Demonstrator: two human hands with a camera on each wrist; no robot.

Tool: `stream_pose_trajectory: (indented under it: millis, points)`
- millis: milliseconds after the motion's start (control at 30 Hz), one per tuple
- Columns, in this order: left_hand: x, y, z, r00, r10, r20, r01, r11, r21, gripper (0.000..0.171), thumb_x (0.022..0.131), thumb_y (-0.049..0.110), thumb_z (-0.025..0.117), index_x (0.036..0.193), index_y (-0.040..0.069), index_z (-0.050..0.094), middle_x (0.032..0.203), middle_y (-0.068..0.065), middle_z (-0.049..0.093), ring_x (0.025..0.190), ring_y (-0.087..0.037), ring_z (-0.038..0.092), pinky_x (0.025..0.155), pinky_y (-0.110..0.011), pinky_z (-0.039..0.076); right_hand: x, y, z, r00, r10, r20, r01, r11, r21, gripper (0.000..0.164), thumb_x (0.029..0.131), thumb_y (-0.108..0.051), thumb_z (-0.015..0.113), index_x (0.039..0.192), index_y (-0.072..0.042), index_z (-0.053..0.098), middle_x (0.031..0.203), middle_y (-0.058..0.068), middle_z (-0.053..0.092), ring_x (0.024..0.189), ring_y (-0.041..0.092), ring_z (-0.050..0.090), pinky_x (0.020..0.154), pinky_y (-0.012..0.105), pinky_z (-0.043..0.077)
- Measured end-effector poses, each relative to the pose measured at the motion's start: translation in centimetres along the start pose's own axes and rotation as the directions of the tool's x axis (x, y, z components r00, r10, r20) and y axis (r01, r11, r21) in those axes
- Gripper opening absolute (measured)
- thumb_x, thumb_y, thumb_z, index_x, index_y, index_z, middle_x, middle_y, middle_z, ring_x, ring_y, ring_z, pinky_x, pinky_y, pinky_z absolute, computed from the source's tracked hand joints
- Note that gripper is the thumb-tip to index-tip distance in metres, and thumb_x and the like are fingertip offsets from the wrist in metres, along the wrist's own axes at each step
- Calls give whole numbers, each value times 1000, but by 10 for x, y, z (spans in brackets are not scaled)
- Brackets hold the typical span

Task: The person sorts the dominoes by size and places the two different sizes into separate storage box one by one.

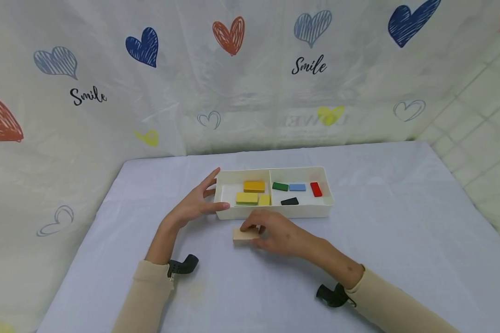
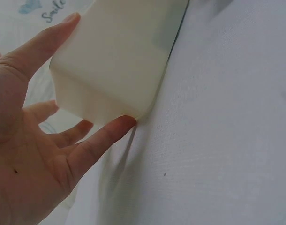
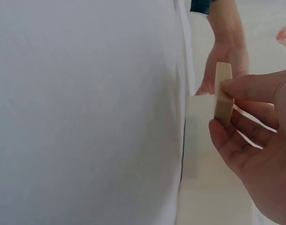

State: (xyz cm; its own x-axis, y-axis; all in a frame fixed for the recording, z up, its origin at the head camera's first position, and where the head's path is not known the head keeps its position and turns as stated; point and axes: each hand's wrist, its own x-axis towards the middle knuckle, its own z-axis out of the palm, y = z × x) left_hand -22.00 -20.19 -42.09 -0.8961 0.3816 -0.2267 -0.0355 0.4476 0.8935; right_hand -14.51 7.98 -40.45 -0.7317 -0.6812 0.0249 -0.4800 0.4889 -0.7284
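Note:
A white two-compartment box [image 1: 275, 212] stands on the table. The left hand [image 1: 196, 203] is at its left end, fingers spread and mostly straight, the thumb along the near wall. In the left wrist view, fingertips [image 2: 129, 121] lie right at the box's lower corner. Just in front of the box, the right hand [image 1: 279, 233] pinches a plain wooden block [image 1: 242, 235] between thumb and fingers. The right wrist view shows this flat rectangular block [image 3: 223, 89] by its narrow side. Part of it is hidden by the fingers in the head view.
In the box's left compartment lie an orange-yellow block [image 1: 254, 186] and yellow blocks [image 1: 246, 198]. The right compartment holds green [image 1: 280, 187], blue [image 1: 297, 188], red [image 1: 315, 189] and black [image 1: 289, 201] pieces. A white cloth [image 1: 400, 222] covers the table; a heart-printed curtain [image 1: 254, 92] hangs behind.

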Motion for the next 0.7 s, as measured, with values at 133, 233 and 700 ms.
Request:
stream_pose_trajectory:
  millis: [133, 233, 700]
  points:
    - [0, 0, 0, 1000, -5, 0, 5, 1000, -3, 109, 83, 47, 87, 162, 55, 13, 173, 2, 20, 159, -30, 31, 115, -58, 45, -1, -1, -1, 999, -18, -27, 18, 1000, 10, 32, 91, -9, 79, 121, -21, 72, 114, -10, 70, 99, 8, 61, 90, 29, 58]
    - [0, 0, 0, 1000, -8, 0, 8, 1000, -5, 108, 83, 47, 87, 160, 58, 13, 174, 2, 19, 159, -29, 32, 114, -58, 46, -1, -2, -1, 998, -36, -53, 37, 999, 27, 33, 91, -9, 80, 121, -20, 71, 115, -9, 70, 100, 8, 61, 91, 29, 59]
    - [-1, 1, 1, 1000, -6, 0, 6, 1000, -8, 107, 83, 47, 87, 160, 58, 13, 173, 3, 20, 159, -29, 31, 115, -58, 45, -1, -6, -6, 988, -33, -150, 39, 998, 39, 32, 91, -11, 81, 119, -23, 72, 116, -10, 69, 101, 8, 61, 92, 37, 61]
